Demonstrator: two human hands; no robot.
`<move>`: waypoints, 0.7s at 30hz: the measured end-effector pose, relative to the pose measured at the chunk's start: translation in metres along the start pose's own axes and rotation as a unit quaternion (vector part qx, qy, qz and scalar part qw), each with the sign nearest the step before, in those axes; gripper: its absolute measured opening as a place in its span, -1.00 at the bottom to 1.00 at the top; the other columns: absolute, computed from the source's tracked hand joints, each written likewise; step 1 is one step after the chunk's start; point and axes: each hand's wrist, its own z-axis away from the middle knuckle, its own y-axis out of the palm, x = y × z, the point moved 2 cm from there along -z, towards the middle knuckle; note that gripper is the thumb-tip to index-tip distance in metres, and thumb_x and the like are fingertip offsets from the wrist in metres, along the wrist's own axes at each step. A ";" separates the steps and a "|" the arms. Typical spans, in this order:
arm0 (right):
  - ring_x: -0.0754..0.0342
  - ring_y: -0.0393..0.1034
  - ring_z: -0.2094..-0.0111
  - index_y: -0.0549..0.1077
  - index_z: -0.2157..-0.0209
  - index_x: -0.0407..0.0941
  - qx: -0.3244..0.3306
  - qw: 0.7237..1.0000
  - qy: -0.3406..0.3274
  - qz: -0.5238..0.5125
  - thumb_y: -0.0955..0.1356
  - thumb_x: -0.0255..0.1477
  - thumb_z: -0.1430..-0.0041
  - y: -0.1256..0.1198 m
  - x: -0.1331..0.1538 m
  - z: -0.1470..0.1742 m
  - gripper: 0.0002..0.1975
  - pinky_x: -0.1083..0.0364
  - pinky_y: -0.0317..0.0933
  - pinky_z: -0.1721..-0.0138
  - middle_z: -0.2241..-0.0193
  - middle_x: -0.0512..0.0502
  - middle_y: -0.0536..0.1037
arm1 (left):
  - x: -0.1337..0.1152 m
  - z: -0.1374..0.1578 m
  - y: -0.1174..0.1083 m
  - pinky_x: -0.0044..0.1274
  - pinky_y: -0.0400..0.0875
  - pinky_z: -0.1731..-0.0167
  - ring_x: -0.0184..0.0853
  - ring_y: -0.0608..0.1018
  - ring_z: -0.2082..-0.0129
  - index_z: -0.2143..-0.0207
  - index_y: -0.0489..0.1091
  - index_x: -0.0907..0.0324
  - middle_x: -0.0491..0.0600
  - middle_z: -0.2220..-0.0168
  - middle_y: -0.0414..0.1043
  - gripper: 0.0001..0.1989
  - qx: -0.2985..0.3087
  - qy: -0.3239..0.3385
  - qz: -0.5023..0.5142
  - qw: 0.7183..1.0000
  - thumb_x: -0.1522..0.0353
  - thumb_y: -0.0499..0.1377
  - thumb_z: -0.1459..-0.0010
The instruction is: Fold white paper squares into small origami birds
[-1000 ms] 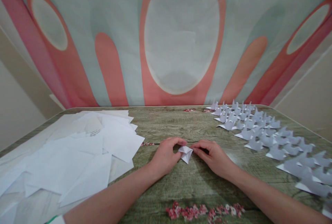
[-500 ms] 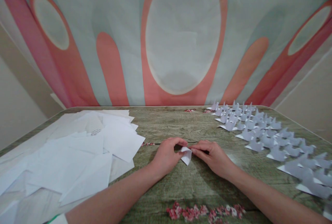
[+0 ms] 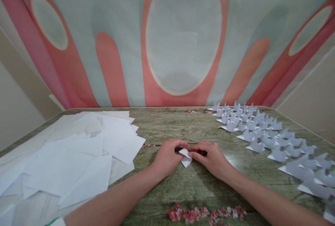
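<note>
A small piece of folded white paper (image 3: 186,159) is between my hands, just above or on the wood-patterned table (image 3: 167,124); which of the two I cannot tell. My left hand (image 3: 169,154) grips its left side between thumb and fingers. On the other side, my right hand (image 3: 208,154) pinches the right edge with thumb and forefinger. The paper shows a crease across it, with a pointed lower end towards me. Fingertips hide part of its upper edge.
Loose white paper sheets (image 3: 78,156) lie in an overlapping pile at the left. Rows of folded white paper figures (image 3: 256,128) stand along the right side. Pink flower prints (image 3: 206,213) decorate the table's near part. A patterned backdrop (image 3: 183,44) rises behind the far edge.
My right fingers have shifted slightly left and in over the paper's edge. The top part of the paper now looks more folded over. My left hand keeps its grip.
</note>
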 end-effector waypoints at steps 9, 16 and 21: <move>0.06 0.35 0.37 0.52 0.23 0.04 0.053 0.998 -0.029 -0.004 0.28 -0.32 -0.15 -0.005 0.000 0.002 -0.80 0.09 0.09 0.29 0.46 0.01 0.54 | 0.000 0.000 -0.001 -0.53 0.36 0.22 -0.35 0.52 0.30 0.33 0.47 0.16 -0.10 0.32 0.53 -0.78 0.007 0.003 -0.009 1.000 0.52 0.20 0.10; 0.05 0.33 0.36 0.50 0.18 0.06 0.089 0.995 -0.050 -0.008 0.29 -0.33 -0.15 -0.008 -0.005 0.002 -0.78 0.08 0.10 0.28 0.45 0.00 0.52 | 0.002 0.001 0.000 -0.49 0.34 0.18 -0.32 0.50 0.25 0.32 0.45 0.15 -0.10 0.29 0.51 -0.70 0.011 -0.003 -0.024 1.000 0.59 0.19 0.16; 0.04 0.33 0.35 0.51 0.19 0.06 0.083 0.996 -0.046 -0.002 0.31 -0.31 -0.12 -0.006 -0.007 0.002 -0.78 0.07 0.10 0.28 0.45 -0.01 0.52 | 0.003 0.002 -0.001 -0.47 0.32 0.19 -0.29 0.46 0.22 0.30 0.44 0.16 -0.07 0.28 0.48 -0.69 -0.005 -0.002 -0.044 0.999 0.57 0.22 0.17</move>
